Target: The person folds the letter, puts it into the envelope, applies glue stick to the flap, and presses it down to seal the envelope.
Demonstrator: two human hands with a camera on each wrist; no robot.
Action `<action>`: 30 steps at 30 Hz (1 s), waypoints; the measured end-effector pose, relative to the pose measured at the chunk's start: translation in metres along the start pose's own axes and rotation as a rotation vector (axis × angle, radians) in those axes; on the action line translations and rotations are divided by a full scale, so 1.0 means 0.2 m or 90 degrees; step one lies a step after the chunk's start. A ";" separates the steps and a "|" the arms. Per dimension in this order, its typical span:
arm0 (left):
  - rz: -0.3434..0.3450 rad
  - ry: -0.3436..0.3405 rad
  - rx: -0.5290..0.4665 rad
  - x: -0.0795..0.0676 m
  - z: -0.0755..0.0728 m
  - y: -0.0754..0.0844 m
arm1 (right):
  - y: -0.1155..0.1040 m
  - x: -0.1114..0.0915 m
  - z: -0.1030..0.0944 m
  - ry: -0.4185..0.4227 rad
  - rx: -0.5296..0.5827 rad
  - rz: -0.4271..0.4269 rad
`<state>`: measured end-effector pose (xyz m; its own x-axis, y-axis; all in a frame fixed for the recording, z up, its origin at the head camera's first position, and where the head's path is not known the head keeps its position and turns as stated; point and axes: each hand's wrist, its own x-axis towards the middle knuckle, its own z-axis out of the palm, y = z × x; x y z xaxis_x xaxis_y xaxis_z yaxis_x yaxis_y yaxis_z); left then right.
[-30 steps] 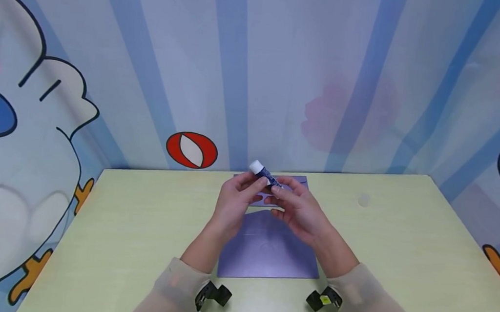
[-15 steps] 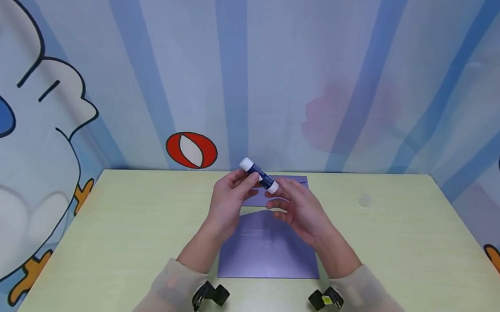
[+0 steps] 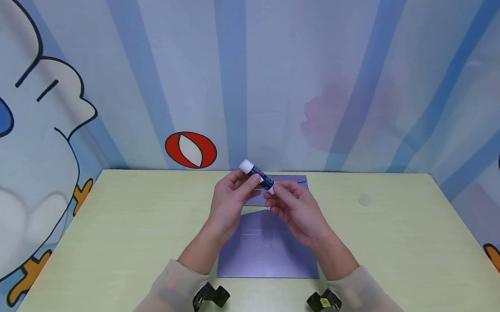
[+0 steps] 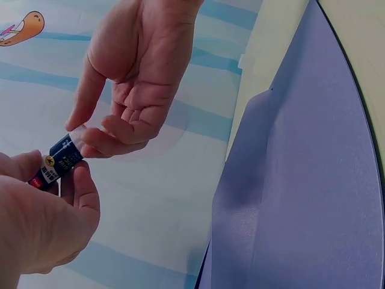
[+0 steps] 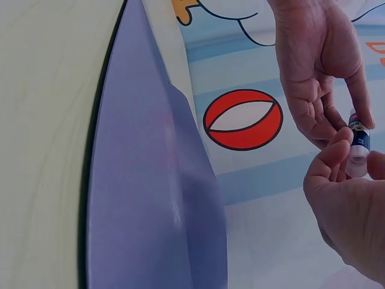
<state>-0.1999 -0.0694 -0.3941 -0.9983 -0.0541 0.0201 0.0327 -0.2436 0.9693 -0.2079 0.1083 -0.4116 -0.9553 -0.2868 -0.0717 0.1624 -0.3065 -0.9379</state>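
Note:
A dark blue glue stick (image 3: 259,175) with white ends is held up over the table, tilted down toward the right. My left hand (image 3: 229,198) grips its barrel between thumb and fingers, leaving one white end sticking out at the upper left. At the lower, translucent end, the thumb and fingers of my right hand (image 3: 300,214) pinch the stick. Its printed label (image 4: 57,162) shows in the left wrist view. Beneath the hands a purple envelope (image 3: 268,255) lies with its flap side up and the flap pointing away from me.
A second purple envelope (image 3: 297,180) lies behind the first, partly hidden by the hands and glue stick. On the table's right side sits a small translucent round piece (image 3: 364,200). A printed wall backdrop (image 3: 278,80) stands right behind the pale table (image 3: 147,226).
The glue stick has shifted slightly left in the left hand, showing more of its barrel. My right fingers came off its lower end, then closed on it again.

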 end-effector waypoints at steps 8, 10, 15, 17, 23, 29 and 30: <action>-0.003 0.003 -0.007 0.00 0.00 0.00 | 0.03 -0.01 0.02 0.057 -0.217 -0.222; -0.003 0.003 -0.011 0.00 0.00 0.01 | 0.03 -0.02 0.03 0.070 -0.251 -0.255; -0.005 0.008 -0.016 0.00 0.00 0.01 | 0.02 -0.02 0.02 0.053 -0.193 -0.189; -0.005 0.012 -0.013 0.00 0.00 0.01 | 0.01 -0.02 0.02 0.040 -0.151 -0.127; 0.007 0.016 -0.009 0.00 0.00 0.01 | -0.02 -0.01 0.01 0.007 -0.064 -0.005; 0.004 0.017 -0.002 -0.01 0.01 0.01 | -0.01 -0.02 0.01 0.002 -0.042 -0.012; 0.003 0.018 -0.003 -0.01 0.01 0.01 | -0.01 -0.02 0.01 0.002 -0.045 -0.020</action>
<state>-0.1984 -0.0682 -0.3914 -0.9965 -0.0823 0.0171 0.0370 -0.2473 0.9682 -0.2046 0.1073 -0.4091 -0.9605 -0.2751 -0.0423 0.1140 -0.2501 -0.9615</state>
